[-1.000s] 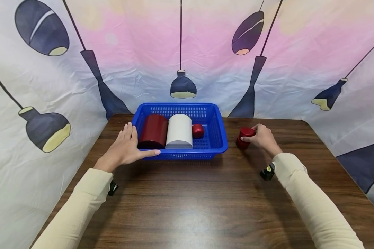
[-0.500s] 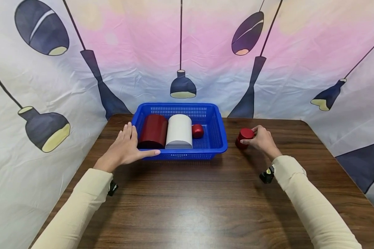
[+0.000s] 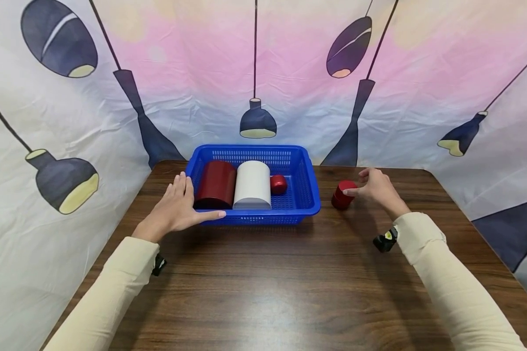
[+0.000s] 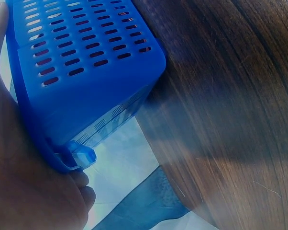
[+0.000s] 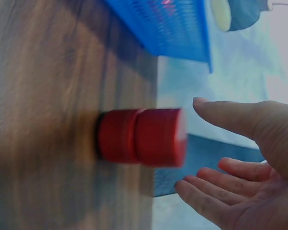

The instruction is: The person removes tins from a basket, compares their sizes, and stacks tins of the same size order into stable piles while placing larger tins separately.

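Observation:
A blue plastic basket (image 3: 290,213) stands at the back of the table. My left hand (image 3: 174,208) rests with straight fingers and spread thumb on its front left corner; the left wrist view shows that hand against the basket's rim (image 4: 27,115). To the right of the basket, two short red cylinders (image 3: 343,196) stand stacked one on the other. Beside them is my right hand (image 3: 377,191), its thumb and fingers spread. In the right wrist view a gap shows between the hand (image 5: 249,167) and the stacked red cylinders (image 5: 158,138).
Inside the basket lie a dark red arched block (image 3: 216,184), a white arched block (image 3: 253,183) and a small shiny red cylinder (image 3: 278,184). The brown wood table (image 3: 263,282) runs back to a cloth backdrop (image 3: 298,117) printed with lamps.
My right hand has let go of the upper red cylinder and drawn back to the right, its fingers opening. The upper cylinder now sits straighter on the lower one. The left hand has stayed put.

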The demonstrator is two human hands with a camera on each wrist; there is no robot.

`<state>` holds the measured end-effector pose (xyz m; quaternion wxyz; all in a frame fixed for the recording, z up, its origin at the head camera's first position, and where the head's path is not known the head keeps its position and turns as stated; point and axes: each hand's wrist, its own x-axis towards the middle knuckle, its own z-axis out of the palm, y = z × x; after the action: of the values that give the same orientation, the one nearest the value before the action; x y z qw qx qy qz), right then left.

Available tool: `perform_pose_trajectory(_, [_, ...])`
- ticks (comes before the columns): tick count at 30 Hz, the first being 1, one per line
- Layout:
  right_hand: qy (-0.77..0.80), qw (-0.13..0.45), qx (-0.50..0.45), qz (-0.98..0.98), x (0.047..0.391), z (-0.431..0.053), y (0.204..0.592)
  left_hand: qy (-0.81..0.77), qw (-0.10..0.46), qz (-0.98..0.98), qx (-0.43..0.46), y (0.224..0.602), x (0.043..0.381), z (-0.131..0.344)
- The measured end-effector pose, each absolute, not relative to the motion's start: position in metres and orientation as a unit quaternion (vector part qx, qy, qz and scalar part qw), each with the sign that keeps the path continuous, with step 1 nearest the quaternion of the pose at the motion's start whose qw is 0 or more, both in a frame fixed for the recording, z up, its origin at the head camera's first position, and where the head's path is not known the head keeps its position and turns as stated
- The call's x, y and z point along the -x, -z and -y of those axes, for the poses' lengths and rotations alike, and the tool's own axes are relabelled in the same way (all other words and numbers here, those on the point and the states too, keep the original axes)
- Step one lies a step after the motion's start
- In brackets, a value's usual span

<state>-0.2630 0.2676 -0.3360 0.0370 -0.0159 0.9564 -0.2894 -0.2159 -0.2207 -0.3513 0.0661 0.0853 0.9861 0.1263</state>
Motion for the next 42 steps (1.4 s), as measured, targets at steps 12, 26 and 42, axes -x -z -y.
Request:
perform_pose_trajectory(12, [0.28, 0.032, 0.104, -0.954, 0.258, -0.231, 0.302, -0.128, 0.068, -0.986, -0.083, 0.352, 0.216, 0.221])
perform_pose_trajectory(26, [0.26, 0.067, 0.179, -0.946, 0.258, -0.16, 0.297, -0.123, 0.071, -0.986, -0.081, 0.35, 0.217, 0.22])
perform_pose_trajectory(42, [0.22, 0.146, 0.1, -0.959, 0.288, -0.104, 0.322, -0.128, 0.072, -0.986, -0.08, 0.352, 0.216, 0.221])
